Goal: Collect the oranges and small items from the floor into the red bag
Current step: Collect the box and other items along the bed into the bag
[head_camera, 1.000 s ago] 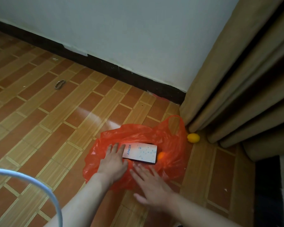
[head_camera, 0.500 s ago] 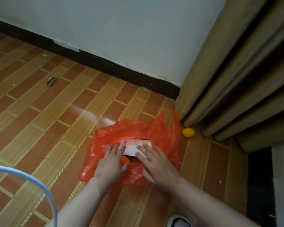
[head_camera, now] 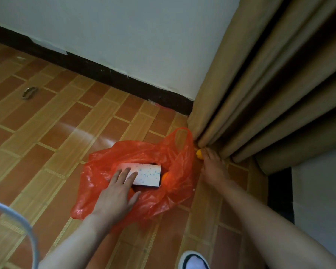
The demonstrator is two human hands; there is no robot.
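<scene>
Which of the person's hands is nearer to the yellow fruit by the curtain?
Right. The right hand reaches the yellow fruit, fingertips at it; the left hand rests across the red bag.

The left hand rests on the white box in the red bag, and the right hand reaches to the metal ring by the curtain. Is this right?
Not quite. In the head view the right hand reaches to the yellow-orange fruit by the curtain; the metal ring lies far left. The left hand does rest on the white box in the red bag.

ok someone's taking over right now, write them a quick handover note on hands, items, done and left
Left hand: flat, fingers straight on the white box in the red bag.
Right hand: reaching the yellow-orange fruit by the curtain; grasp not clear.
Done: box and one orange in the bag.
Left: that fruit, and the metal ring on the floor far left.
</scene>
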